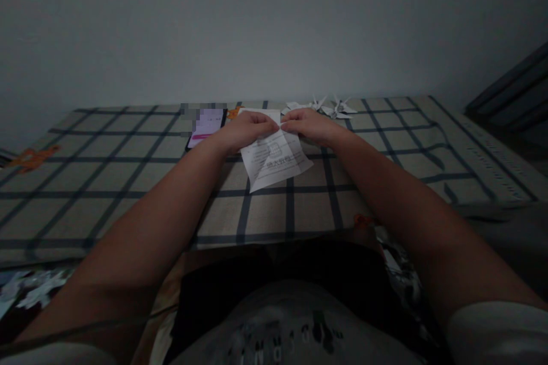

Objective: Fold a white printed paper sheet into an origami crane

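A white printed sheet of paper (278,162) with creases across it is held just above the checked tablecloth. My left hand (252,128) pinches it near its middle from the left. From the right, my right hand (306,125) pinches the same spot, so the fingertips of both hands nearly meet. The near part of the sheet hangs toward me, ending in pointed corners. Its far edge shows behind my fingers. Parts of the paper are hidden under both hands.
Several folded white paper pieces (338,108) with pointed tips lie at the back, beyond my right hand. A phone (208,125) with a lit screen lies left of my left hand. The checked tablecloth (141,148) reaches back to a grey wall (257,28).
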Available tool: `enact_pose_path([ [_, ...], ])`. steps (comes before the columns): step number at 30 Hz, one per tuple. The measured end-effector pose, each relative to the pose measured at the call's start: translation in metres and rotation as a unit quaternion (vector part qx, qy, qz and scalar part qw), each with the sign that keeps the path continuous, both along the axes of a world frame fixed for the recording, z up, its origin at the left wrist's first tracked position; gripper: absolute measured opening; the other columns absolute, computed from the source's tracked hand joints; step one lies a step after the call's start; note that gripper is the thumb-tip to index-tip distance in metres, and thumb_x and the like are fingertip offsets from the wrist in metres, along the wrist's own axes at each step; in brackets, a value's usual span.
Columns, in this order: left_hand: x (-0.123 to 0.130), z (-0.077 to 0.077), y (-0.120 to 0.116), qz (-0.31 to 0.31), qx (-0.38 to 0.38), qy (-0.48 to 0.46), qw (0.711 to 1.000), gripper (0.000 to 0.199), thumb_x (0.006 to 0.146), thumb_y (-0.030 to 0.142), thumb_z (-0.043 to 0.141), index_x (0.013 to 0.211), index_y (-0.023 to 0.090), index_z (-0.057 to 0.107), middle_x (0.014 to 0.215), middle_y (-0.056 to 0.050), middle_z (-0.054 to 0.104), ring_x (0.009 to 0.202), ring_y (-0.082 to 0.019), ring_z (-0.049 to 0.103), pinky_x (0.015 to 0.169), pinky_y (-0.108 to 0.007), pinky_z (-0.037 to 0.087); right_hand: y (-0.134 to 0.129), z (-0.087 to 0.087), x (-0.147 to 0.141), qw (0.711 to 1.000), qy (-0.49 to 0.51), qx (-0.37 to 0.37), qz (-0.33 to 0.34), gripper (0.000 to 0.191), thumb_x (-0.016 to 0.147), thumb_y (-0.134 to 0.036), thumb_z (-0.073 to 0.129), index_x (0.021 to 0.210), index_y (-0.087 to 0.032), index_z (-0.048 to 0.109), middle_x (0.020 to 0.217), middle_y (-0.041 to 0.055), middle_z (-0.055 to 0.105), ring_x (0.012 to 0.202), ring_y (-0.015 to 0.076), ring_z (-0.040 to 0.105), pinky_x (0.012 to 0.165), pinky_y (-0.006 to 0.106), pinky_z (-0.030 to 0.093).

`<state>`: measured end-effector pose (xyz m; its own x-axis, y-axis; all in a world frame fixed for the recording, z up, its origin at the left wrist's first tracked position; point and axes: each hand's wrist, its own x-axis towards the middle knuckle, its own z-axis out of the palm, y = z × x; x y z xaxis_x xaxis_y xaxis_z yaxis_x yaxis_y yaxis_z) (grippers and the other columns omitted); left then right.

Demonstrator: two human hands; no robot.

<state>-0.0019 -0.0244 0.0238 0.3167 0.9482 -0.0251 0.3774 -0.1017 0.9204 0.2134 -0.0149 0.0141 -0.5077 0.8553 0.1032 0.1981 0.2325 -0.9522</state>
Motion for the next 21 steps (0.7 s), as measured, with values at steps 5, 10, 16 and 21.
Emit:
enact_pose_path([
  [5,0.0021,0.0,-0.0017,-0.006,-0.029,-0.04,0.999,0.02,0.073,0.036,0.076,0.08,0.017,0.074,0.073,-0.004,0.073,0.061,-0.015,0.062,0.058,-0.025,0.045,0.0052,-0.0034,0.0013,1.0,-0.003,0.026,0.002,0.011,0.085,-0.029,0.069,0.082,-0.018,0.072,0.076,0.0009,0.068,0.068,0.0127,0.055,0.063,0.025,0.042],
  [10,0.0032,0.0004,-0.0024,-0.015,-0.042,-0.068,0.997,0.023,0.071,0.038,0.077,0.08,0.018,0.072,0.076,-0.004,0.074,0.066,-0.016,0.065,0.062,-0.027,0.049,0.0061,-0.003,-0.0001,0.998,-0.011,0.053,-0.037,0.014,0.085,-0.032,0.07,0.087,-0.019,0.074,0.085,0.0035,0.073,0.076,0.0156,0.06,0.066,0.025,0.048],
  [16,0.0052,0.0014,-0.0035,-0.007,-0.055,-0.083,0.995,0.021,0.071,0.037,0.075,0.081,0.018,0.072,0.077,-0.004,0.073,0.067,-0.017,0.067,0.063,-0.027,0.05,0.0079,-0.0046,-0.0007,0.997,-0.01,0.063,-0.039,0.013,0.085,-0.032,0.071,0.088,-0.02,0.075,0.086,0.0028,0.073,0.078,0.0164,0.063,0.069,0.026,0.049],
  [21,0.006,-0.0001,-0.0021,-0.003,-0.064,-0.108,0.992,0.017,0.072,0.031,0.075,0.082,0.017,0.074,0.077,-0.003,0.073,0.066,-0.016,0.067,0.063,-0.027,0.051,0.0079,-0.0048,-0.0012,0.994,-0.018,0.09,-0.063,0.014,0.085,-0.031,0.071,0.091,-0.018,0.075,0.086,0.0033,0.071,0.078,0.0159,0.06,0.067,0.025,0.047],
])
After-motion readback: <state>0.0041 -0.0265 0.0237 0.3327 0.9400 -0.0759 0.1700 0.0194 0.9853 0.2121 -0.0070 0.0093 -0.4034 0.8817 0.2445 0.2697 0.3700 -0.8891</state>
